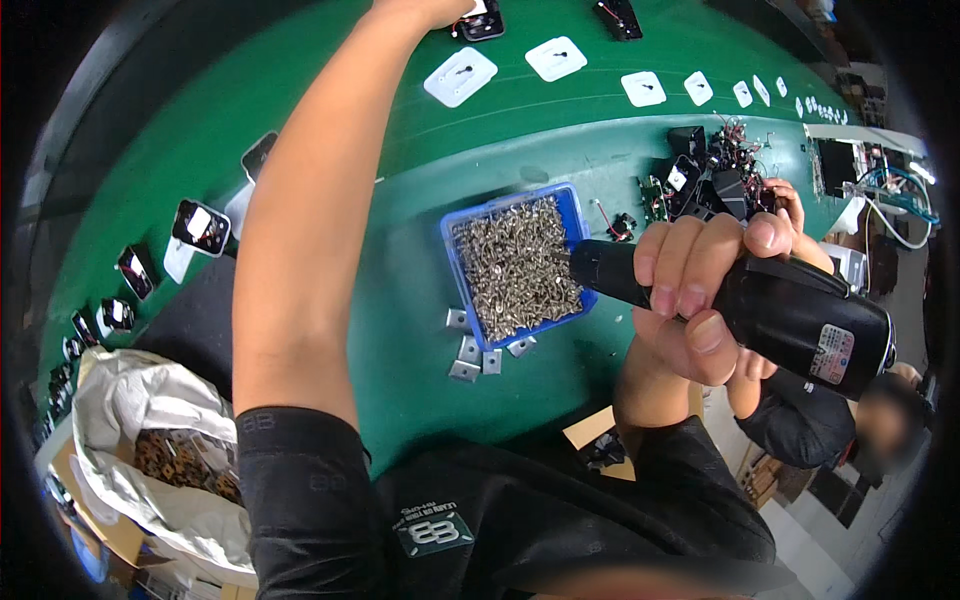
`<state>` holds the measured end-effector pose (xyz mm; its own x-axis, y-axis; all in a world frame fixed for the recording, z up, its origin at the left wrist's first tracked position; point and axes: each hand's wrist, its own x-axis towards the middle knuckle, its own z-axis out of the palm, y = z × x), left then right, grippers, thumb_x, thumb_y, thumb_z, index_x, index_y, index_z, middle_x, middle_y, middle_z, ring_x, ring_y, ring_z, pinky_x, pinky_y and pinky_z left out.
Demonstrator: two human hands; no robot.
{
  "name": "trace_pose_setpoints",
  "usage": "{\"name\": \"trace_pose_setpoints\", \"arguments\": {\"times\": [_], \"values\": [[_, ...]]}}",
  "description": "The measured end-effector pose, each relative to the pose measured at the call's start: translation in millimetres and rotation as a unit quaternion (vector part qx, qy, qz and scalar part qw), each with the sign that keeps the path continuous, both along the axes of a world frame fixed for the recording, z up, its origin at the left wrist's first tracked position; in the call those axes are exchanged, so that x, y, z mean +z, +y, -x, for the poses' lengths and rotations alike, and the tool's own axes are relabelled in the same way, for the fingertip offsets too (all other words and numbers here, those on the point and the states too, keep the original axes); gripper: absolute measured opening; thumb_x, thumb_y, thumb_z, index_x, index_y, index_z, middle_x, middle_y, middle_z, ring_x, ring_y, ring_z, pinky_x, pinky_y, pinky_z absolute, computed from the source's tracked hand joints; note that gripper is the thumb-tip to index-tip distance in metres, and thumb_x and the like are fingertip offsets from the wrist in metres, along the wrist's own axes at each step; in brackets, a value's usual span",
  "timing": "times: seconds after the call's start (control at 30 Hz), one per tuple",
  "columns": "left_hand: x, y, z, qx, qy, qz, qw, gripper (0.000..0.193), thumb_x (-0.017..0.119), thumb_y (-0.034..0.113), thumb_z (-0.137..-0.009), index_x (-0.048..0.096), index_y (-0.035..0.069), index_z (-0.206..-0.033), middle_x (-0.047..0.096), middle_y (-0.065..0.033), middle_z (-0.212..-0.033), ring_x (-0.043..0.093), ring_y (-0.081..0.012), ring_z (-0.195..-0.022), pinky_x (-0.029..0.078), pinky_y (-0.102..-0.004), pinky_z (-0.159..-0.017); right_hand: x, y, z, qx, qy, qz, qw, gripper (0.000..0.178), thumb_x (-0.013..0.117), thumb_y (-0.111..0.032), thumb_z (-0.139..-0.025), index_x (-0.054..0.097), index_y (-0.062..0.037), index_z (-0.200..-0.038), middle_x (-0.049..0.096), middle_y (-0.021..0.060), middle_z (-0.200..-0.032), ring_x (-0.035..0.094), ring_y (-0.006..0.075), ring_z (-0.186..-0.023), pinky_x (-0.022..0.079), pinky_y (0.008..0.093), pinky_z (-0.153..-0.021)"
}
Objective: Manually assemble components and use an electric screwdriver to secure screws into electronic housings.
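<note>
At the far left, a line of black housings (pixel 137 272) runs along the green surface, and below them gapes a white sack (pixel 100 420) with brown pieces (pixel 180 460) inside. The person's left forearm reaches up across the desk (pixel 410 270). At its end the left hand (pixel 428 10) is at a black housing with a white piece on it; the upper edge cuts the hand off, so I can't tell whether its fingers are spread or pinching. Just below that housing begins a row of white plates (pixel 460 78), trailing off to the right. In the middle of the desk sits a blue tray (pixel 452 270) heaped with screws (pixel 520 265), small square metal plates (pixel 468 348) lying beside its lower edge. Farther right, the right hand (pixel 695 275) wraps its fingers around a black power tool (pixel 790 315), the nose pointing left at the tray's right side. Behind it, black parts and wires (pixel 730 185) are piled up, and another person (pixel 805 425) in dark clothing is at the right.
</note>
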<state>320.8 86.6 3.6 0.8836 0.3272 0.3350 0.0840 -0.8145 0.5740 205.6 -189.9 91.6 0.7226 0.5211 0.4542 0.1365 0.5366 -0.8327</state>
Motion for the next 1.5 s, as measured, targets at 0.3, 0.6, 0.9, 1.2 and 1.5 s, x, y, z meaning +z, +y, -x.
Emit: {"name": "trace_pose_setpoints", "arguments": {"times": [0.3, 0.6, 0.9, 1.2, 1.5], "values": [[41.4, -37.7, 206.0, 0.052, -0.02, 0.057, 0.997, 0.025, 0.071, 0.017, -0.071, 0.065, 0.004, -0.091, 0.066, -0.012, -0.081, 0.063, -0.0223, -0.076, 0.049, -0.0319, -0.07, 1.0, -1.9, 6.0, 0.023, -0.021, -0.056, 0.998, 0.061, 0.056, -0.011, -0.078, 0.035, -0.0077, -0.135, 0.051, 0.0013, -0.081, 0.048, 0.0144, -0.065, 0.042, 0.0348, -0.067], [23.1, -84.7, 298.1, 0.054, 0.087, 0.121, 0.987, 0.036, 0.067, 0.006, -0.069, 0.06, 0.006, -0.105, 0.063, -0.0125, -0.099, 0.058, -0.0298, -0.091, 0.045, -0.0373, -0.079, 12.4, -1.1, 30.0, 0.076, 0.002, -0.06, 0.995, 0.047, 0.056, -0.016, -0.081, 0.043, -0.0113, -0.125, 0.051, -0.0017, -0.081, 0.046, 0.0106, -0.069, 0.038, 0.0313, -0.073], [30.3, -129.4, 284.9, -0.117, -0.117, 0.102, 0.981, 0.036, 0.075, 0.011, -0.067, 0.066, 0.007, -0.101, 0.067, -0.0053, -0.09, 0.061, -0.0186, -0.084, 0.038, -0.03, -0.078, 35.6, -1.6, 56.7, 0.105, 0.055, -0.09, 0.989, 0.041, 0.067, -0.016, -0.075, 0.053, -0.0128, -0.113, 0.056, -0.0059, -0.08, 0.053, 0.0052, -0.071, 0.041, 0.0235, -0.077], [24.6, -125.4, 292.9, -0.087, -0.145, 0.1, 0.981, 0.015, 0.077, 0.011, -0.063, 0.067, 0.008, -0.074, 0.065, 0.0005, -0.068, 0.059, -0.0142, -0.064, 0.037, -0.0274, -0.067, 34.2, 2.6, 59.3, 0.133, 0.089, -0.118, 0.98, 0.044, 0.069, -0.015, -0.072, 0.053, -0.0095, -0.112, 0.057, -0.0054, -0.077, 0.055, 0.0063, -0.07, 0.042, 0.0232, -0.077], [18.9, -119.4, 296.0, -0.082, -0.174, 0.087, 0.978, 0.022, 0.079, 0.023, -0.058, 0.063, 0.01, -0.065, 0.056, 0.0018, -0.06, 0.052, -0.0148, -0.06, 0.034, -0.0299, -0.065, 29.9, 7.9, 62.8, 0.186, 0.096, -0.098, 0.973, 0.043, 0.069, -0.013, -0.073, 0.053, -0.0093, -0.112, 0.056, -0.0049, -0.078, 0.054, 0.0062, -0.069, 0.042, 0.0234, -0.076]]}}
